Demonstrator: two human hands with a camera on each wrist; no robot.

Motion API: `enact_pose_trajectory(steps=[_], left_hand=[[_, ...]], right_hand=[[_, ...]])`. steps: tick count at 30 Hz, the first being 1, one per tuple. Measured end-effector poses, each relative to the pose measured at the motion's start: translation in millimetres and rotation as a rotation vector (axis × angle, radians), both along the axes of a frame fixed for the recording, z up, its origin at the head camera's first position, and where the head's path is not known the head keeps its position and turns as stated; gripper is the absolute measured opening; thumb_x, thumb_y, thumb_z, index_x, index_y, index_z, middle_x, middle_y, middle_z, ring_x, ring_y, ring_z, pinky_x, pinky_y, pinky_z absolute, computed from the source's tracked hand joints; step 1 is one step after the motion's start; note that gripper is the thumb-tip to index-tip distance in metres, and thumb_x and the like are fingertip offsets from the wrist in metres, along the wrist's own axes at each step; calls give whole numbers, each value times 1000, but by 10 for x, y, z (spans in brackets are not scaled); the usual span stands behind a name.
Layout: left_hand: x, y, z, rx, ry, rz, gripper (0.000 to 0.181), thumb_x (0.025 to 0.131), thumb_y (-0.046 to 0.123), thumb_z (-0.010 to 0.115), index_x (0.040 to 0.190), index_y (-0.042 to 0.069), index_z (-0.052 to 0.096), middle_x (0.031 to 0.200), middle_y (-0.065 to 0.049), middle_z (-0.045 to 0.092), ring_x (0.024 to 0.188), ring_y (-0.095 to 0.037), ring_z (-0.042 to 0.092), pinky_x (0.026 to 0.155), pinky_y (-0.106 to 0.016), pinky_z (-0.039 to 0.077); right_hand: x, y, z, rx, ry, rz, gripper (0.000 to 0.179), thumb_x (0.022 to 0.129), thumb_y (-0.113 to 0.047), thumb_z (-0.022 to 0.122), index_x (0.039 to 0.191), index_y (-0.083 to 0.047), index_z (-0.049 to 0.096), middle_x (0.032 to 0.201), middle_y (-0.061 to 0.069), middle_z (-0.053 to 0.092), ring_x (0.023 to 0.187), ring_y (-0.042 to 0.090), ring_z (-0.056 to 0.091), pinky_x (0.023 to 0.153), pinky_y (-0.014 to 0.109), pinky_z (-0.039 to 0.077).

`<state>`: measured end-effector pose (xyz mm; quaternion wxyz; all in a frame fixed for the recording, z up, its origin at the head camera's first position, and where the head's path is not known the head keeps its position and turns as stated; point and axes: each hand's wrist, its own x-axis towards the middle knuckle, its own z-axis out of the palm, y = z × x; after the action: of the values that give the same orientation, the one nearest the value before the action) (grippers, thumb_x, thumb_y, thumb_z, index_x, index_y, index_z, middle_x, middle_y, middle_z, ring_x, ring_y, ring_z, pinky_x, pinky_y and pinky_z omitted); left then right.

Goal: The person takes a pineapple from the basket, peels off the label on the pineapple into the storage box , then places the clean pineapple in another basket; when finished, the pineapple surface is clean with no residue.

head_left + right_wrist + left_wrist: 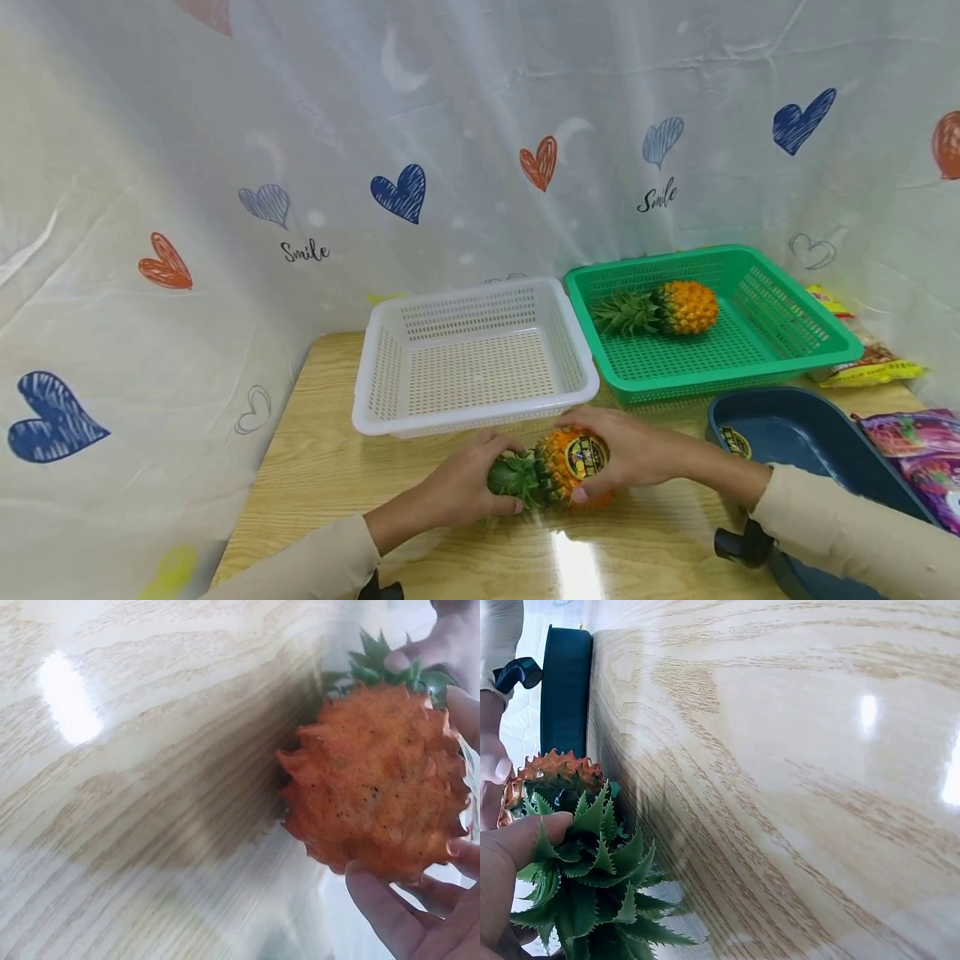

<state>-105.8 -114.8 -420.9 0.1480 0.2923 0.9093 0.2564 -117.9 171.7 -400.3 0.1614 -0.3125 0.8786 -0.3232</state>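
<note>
Both hands hold one pineapple lying sideways low over the wooden table, in front of the white basket. My left hand grips its green leafy crown, thumb on one side of the leaves and fingers on the other. Around the orange fruit body curls my right hand, its thumb on the near side and fingers over the far side. A round black and gold label on the fruit shows between thumb and fingers. In the right wrist view the bumpy base of the fruit faces the camera.
Behind the hands stands a white perforated basket. To its right, a green basket holds another pineapple. A dark blue basin sits under the right forearm, with colourful packets beyond it. A printed curtain hangs behind.
</note>
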Motion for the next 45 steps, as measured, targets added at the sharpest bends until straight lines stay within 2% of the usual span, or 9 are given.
enact_pose_trajectory(steps=[3,9,13,19,26,34,40,45], left_hand=[[0,-2,5,-5,-10,4,62,81,41,84,134,26,56,134,-2,52,121,-25,58,91,-42,53],[-4,-1,15,-14,-25,12,63,81,41,84,135,27,55,137,-2,52,124,-26,56,94,-46,52],[-7,2,21,-22,-29,12,63,81,43,83,135,28,55,136,-1,52,124,-25,56,94,-45,53],[-9,1,25,-21,-53,17,62,82,44,83,136,30,54,138,1,51,124,-25,57,93,-46,53],[-15,2,15,-24,-50,15,62,82,44,83,135,31,54,137,1,51,123,-24,57,93,-45,52],[-22,3,6,-24,-45,9,62,81,43,83,135,30,54,134,0,52,121,-23,57,91,-44,53],[-23,-1,11,-23,-46,5,62,81,43,83,135,29,54,131,-1,53,118,-22,58,90,-42,53],[-25,0,7,-23,-41,6,62,81,43,83,134,29,54,130,0,53,117,-22,58,90,-42,53]], right_hand=[[5,40,21,-20,21,-8,83,79,-54,80,146,-13,49,143,8,54,122,30,56,93,52,50],[27,127,75,-68,-5,-53,74,82,-52,79,142,-20,52,143,8,53,120,34,56,89,54,50],[46,187,116,-62,31,-77,67,84,-53,78,139,-24,55,137,7,56,113,29,58,83,48,52],[81,263,188,-72,15,-104,60,86,-49,76,135,-19,57,129,6,61,103,20,58,76,39,52],[102,260,200,-138,-5,-144,45,91,-41,74,126,-14,63,113,5,63,84,8,59,69,29,52],[98,200,154,-149,-35,-179,34,93,-37,72,116,-13,70,95,-2,64,75,7,59,63,28,51],[90,158,114,-174,-26,-183,26,93,-34,73,109,-14,75,95,-3,69,72,9,59,60,27,50],[83,135,112,-174,-32,-180,28,92,-33,74,107,-10,74,91,-2,66,71,11,59,60,27,50]])
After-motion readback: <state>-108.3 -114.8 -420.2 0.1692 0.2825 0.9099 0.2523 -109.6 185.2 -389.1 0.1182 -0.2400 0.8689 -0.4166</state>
